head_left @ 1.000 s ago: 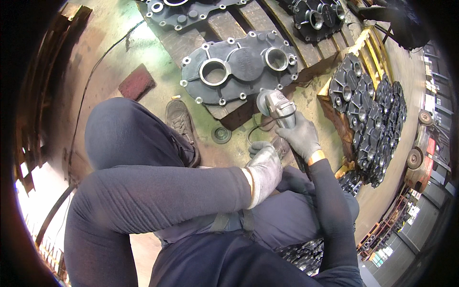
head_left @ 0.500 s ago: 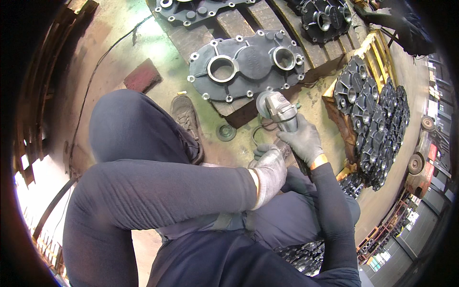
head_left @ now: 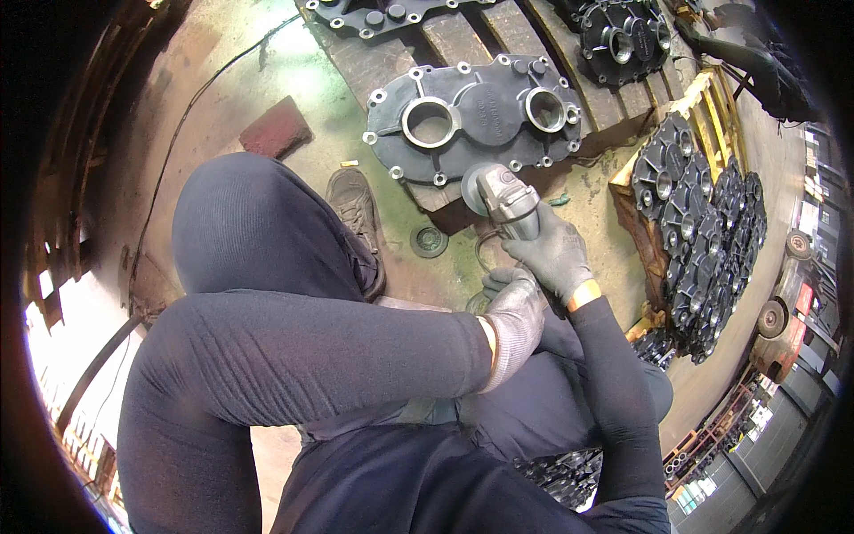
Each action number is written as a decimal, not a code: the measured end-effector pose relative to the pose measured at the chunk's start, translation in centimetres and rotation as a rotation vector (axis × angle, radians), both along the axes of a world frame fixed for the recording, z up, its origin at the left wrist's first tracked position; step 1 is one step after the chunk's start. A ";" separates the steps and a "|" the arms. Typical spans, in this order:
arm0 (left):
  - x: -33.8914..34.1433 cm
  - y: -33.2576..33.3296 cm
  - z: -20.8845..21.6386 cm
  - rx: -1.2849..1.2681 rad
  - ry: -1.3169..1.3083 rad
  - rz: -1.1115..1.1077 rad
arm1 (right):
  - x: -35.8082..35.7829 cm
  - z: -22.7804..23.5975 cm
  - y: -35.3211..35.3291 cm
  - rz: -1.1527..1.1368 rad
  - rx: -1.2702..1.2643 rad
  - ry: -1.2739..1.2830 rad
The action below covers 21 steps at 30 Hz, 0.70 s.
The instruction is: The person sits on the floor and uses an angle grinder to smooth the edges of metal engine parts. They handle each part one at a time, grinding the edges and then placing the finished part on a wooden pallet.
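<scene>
Right hand is closed around an angle grinder; left hand is curled shut, contents undeterminable. Contact between the disc and the near edge of the dark cover casting, laid on a wooden pallet, cannot be confirmed. Edge dressing is apparently in hand; steady disc placement is judged necessary next.

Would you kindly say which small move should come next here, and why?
Perhaps ease the angle grinder toward the near edge of the cast housing cover: the right hand grips it, and its disc sits close by, contact unclear.
</scene>
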<state>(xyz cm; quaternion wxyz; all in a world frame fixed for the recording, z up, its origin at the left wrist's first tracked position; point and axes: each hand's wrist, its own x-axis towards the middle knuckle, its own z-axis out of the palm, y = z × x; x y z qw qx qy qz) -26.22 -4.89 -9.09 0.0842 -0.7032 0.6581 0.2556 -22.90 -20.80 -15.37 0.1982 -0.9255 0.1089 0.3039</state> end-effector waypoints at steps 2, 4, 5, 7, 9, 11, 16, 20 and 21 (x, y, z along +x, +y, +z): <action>0.2 0.0 0.0 0.004 0.019 -0.001 | 0.0 0.0 0.1 0.016 -0.003 -0.016; 0.4 -0.6 0.0 0.018 0.050 -0.034 | -0.5 -0.1 -0.6 0.042 -0.017 -0.027; 0.5 -0.5 0.1 0.010 0.063 -0.030 | -0.7 -0.1 -0.5 0.034 -0.009 -0.034; 0.7 -0.2 0.2 -0.007 0.089 -0.022 | -0.9 0.0 -0.2 0.018 0.008 -0.046; 0.2 -0.2 0.2 0.013 0.056 0.007 | -0.4 -0.1 0.1 0.024 0.013 -0.043; 0.1 -0.3 0.1 0.033 0.037 0.004 | -0.1 0.1 0.3 0.019 0.021 -0.024; 0.8 -0.1 0.4 0.044 0.064 -0.081 | -1.0 0.6 0.7 0.027 0.004 0.040; -0.4 -0.2 0.3 0.076 0.030 -0.058 | -0.9 0.7 2.4 0.015 0.051 0.076; -0.4 -0.2 0.2 0.071 0.038 -0.066 | -0.8 0.7 2.7 0.011 0.068 0.080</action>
